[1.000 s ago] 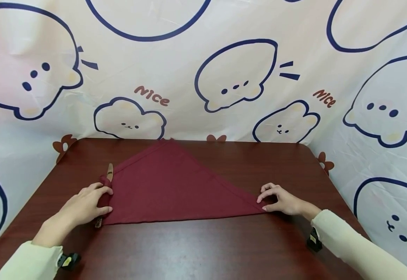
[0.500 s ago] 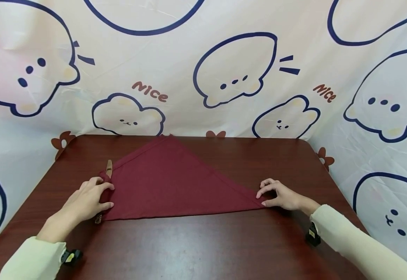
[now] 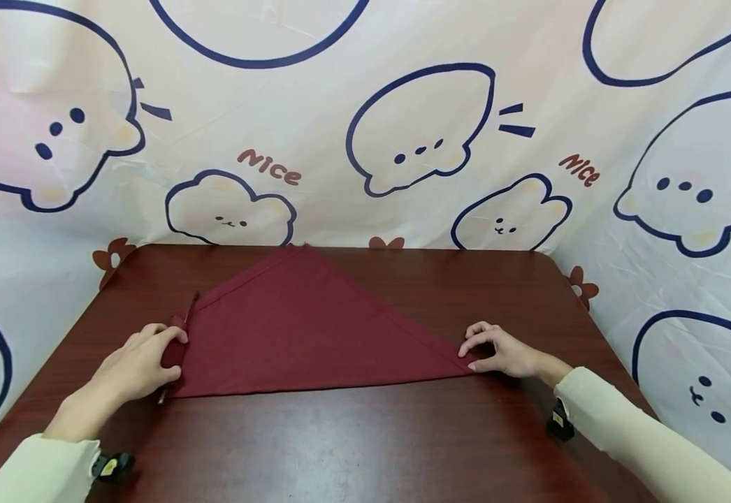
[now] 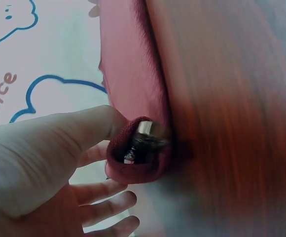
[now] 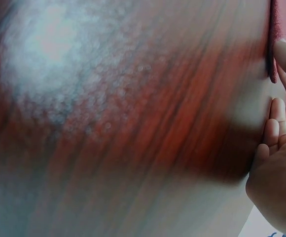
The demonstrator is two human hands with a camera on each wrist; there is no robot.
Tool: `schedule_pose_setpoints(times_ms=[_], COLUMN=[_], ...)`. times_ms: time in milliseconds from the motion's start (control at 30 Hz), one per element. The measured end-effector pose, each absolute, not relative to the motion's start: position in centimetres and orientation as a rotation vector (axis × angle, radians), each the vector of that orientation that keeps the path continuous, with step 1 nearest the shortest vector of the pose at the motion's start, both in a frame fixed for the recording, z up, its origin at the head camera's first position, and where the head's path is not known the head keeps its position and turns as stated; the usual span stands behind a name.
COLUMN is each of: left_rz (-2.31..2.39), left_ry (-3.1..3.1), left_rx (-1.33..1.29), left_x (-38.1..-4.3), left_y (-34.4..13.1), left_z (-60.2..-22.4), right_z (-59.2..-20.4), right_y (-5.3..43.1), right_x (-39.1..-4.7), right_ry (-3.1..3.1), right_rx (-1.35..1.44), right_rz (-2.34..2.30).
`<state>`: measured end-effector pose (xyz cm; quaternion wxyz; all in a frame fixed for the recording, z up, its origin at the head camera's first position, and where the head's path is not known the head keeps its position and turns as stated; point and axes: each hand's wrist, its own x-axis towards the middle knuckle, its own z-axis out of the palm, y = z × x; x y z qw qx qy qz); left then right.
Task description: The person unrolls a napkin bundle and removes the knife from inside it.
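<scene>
A dark red cloth napkin lies on the table, its folded shape coming to a point at the back. My left hand grips the napkin's rolled left edge between thumb and fingers. A table knife pokes out of that roll beyond the fingers, seen edge-on. In the left wrist view the knife's ornate handle end sits inside the loop of cloth. At the napkin's right corner my right hand pinches the cloth with thumb and forefinger. Its other fingers are bent.
The dark brown wooden table has rounded far corners. A pale curtain with cartoon prints hangs behind it and along both sides.
My left hand has shifted slightly left with the rolled edge, and the knife has turned from its flat side to its edge. My right hand stays at the napkin's right corner.
</scene>
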<state>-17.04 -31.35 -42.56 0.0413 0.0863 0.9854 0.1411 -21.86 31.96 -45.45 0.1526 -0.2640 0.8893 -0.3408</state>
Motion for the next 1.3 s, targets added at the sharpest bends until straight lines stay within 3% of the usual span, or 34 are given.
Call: schedule_pose_setpoints(times_ms=[367, 767, 1300], left_rz=[0.499, 0.432, 0.476], left_ry=[3.007, 3.084, 3.057], left_rx=[0.29, 0.379, 0.286], left_x=[-17.0, -16.4, -16.5], left_y=[-33.6, -30.8, -33.2], left_z=[-42.6, -43.2, -43.3], right_z=[-45.2, -45.4, -45.5], right_y=[31.8, 31.9, 32.1], right_x=[-21.9, -21.8, -21.7], right_ry=[2.562, 2.561, 2.577], right_rx=[-0.774, -0.791, -0.819], right_rz=[-0.961, -0.958, -0.956])
